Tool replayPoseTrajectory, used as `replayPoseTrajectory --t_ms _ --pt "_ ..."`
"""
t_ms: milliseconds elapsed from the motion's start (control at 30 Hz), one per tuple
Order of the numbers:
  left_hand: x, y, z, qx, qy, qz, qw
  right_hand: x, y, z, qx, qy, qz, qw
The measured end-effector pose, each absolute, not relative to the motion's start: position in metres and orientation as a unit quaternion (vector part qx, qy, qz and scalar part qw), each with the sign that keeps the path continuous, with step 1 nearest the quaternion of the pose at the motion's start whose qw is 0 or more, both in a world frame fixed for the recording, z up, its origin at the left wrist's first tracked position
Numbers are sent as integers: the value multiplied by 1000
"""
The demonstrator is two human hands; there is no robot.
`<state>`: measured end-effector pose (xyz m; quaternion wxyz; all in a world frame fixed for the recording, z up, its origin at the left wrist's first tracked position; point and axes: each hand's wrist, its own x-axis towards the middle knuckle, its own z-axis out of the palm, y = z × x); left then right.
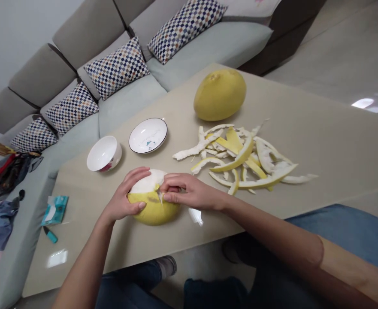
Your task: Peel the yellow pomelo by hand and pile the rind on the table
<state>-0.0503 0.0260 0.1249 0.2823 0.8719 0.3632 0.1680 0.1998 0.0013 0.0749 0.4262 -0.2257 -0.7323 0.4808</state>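
A partly peeled pomelo [156, 212] rests on the table in front of me, its upper part bare white pith and its lower part yellow rind. My left hand [124, 195] is wrapped round its left side, thumb on the rind and fingers over the white top. At the right side, my right hand [189, 191] pinches the edge of the rind, where the peel is split. The fingertips hide part of that edge. To the right lies a heap of peel strips [240, 159], yellow outside and white inside.
A whole pomelo [220, 94] stands behind the peel heap. A white bowl [103, 152] and a dark-rimmed plate [148, 135] sit beyond my left hand. At the table's left end are a teal tissue packet [55, 210] and a teal capped object [50, 234]. A cushioned sofa [127, 101] borders the far side.
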Motion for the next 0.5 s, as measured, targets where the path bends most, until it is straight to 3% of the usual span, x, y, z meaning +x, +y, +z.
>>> replayPoseTrajectory --t_ms 333,500 --pt "-55 31 125 871 350 161 306 211 18 108 -225 -816 440 300" --pt "-55 37 125 871 336 154 324 201 27 119 -247 -875 338 243"
